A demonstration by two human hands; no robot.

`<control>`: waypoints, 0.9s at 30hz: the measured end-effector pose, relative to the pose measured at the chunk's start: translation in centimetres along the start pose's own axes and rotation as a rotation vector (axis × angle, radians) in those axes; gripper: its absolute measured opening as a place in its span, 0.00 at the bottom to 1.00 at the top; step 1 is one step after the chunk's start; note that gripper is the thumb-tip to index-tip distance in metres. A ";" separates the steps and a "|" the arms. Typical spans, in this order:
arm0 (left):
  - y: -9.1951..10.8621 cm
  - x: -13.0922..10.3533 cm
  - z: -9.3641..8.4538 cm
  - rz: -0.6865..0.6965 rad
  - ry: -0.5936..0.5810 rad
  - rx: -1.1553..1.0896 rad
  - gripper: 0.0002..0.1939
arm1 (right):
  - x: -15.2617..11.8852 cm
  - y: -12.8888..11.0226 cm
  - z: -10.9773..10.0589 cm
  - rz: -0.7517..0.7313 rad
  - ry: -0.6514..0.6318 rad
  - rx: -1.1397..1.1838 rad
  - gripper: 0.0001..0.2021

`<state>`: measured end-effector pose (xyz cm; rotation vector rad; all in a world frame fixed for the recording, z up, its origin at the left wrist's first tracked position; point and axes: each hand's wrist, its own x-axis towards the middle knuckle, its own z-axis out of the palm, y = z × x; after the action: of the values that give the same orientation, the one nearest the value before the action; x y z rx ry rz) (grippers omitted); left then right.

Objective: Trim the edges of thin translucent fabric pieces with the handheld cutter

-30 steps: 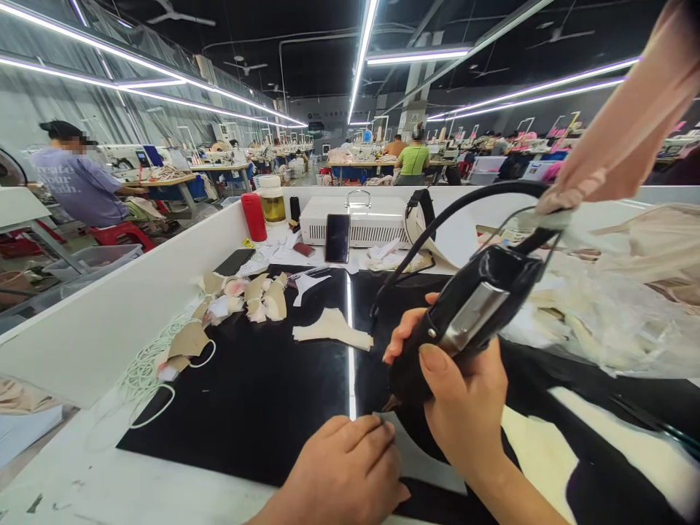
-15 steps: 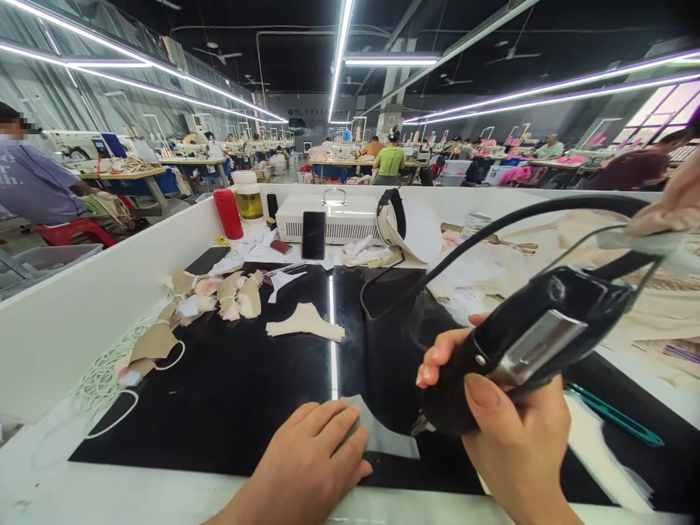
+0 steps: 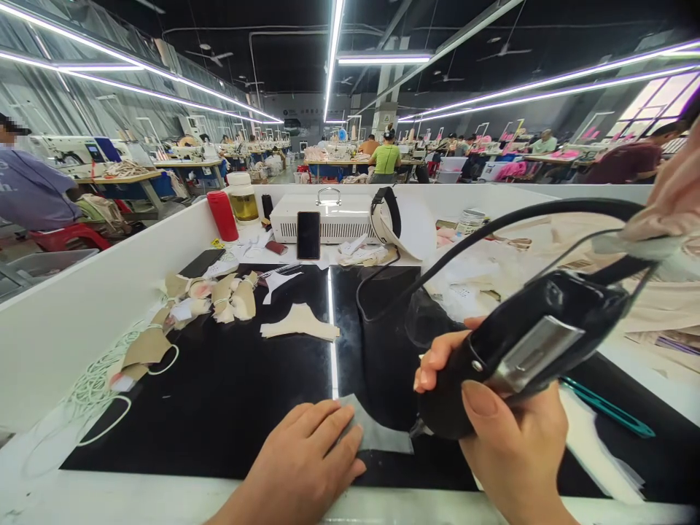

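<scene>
My left hand [image 3: 309, 456] lies palm down at the near edge of the black work surface. Its outstretched fingers press on a grey curved fabric piece [image 3: 377, 430] and cover its left part. In my right hand [image 3: 508, 437] is a black corded hand tool [image 3: 525, 350] with a shiny metal plate, held tilted. The tool's small metal tip is close beside the right end of the grey piece; whether they touch I cannot tell. A cream fabric stack [image 3: 300, 322] lies farther back on the black mat [image 3: 230, 394].
Bundled fabric pieces [image 3: 235, 295] and tangled pale cord [image 3: 103, 372] lie left. A phone [image 3: 308, 235] leans against a white vented box [image 3: 333, 211] at the back. Right of my hand are a teal tool [image 3: 607, 408] and white pieces [image 3: 596, 445]. The thick cable [image 3: 492, 232] arches overhead.
The whole view has shifted slightly, so things appear a little farther left. The tool's tip is marginally nearer the grey piece's right end; my left hand stays on the piece.
</scene>
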<state>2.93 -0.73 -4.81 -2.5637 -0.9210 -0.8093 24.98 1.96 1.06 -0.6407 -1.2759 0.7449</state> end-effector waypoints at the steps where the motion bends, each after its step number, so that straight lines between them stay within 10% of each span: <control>1: 0.0 0.1 0.0 -0.002 0.003 0.000 0.18 | 0.0 0.0 0.0 -0.001 -0.002 -0.002 0.17; 27: 2.1 2.2 2.3 0.100 0.028 -0.088 0.18 | -0.1 0.0 0.4 0.009 0.037 0.031 0.11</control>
<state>6.67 -0.22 -5.46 -2.6427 -0.7587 -0.8730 24.57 1.87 1.03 -0.6332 -1.2258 0.7560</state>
